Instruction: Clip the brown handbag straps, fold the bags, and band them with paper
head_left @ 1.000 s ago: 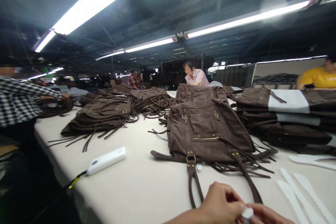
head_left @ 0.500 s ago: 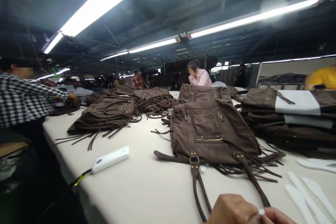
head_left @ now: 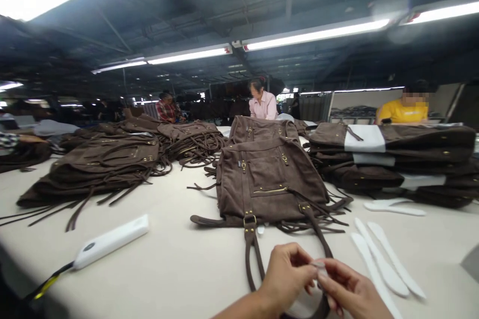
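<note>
Both my hands meet at the lower right of the head view, over the handles of a brown bag. My left hand (head_left: 282, 275) is closed, its thumb and fingertips pinching a small whitish piece (head_left: 321, 266). From the other side, the fingers of my right hand (head_left: 350, 289) are closed on that same piece. Its exact kind is too small to make out. The brown bag (head_left: 267, 174) lies flat just beyond, with a front zip, brass buckles and fringe. One long handle (head_left: 318, 232) runs down behind my hands.
Several white strap-shaped pieces (head_left: 389, 254) lie right of my hands. A white handheld device (head_left: 112, 241) with a cable rests on the left. Stacked brown bags (head_left: 404, 142) stand at the right, and more bags (head_left: 108, 159) at the left. Co-workers stand beyond the pale table (head_left: 179, 269).
The view has swung right, so the bags and device sit further left. My hands show more fully and higher up, still together at the small piece. A co-worker in yellow has come into fuller view.
</note>
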### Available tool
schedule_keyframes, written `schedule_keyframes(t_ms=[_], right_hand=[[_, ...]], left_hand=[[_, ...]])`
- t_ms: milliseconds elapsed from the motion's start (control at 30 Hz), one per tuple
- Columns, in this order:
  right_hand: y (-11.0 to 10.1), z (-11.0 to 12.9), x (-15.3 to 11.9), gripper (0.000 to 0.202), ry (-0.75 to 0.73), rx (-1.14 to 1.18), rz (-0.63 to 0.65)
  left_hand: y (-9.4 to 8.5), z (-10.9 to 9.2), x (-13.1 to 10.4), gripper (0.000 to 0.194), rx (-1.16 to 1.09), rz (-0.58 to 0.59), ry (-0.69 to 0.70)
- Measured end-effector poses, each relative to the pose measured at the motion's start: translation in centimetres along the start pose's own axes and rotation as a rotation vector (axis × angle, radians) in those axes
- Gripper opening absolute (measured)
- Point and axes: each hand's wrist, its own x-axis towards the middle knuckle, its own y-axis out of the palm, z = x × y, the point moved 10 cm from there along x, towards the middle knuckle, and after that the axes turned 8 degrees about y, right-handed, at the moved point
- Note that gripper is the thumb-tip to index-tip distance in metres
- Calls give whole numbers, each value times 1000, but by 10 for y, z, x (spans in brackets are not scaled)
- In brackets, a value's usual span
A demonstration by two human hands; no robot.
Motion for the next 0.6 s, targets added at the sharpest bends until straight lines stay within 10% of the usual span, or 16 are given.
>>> schedule_keyframes(t_ms=[267,600], right_hand=[[0,8,-4,39,45,51,64],[0,26,-14,31,-61,37,-69]], left_hand=[[5,-5,-1,28,-78,45,-22],[13,-72,-26,14,525,100,701]])
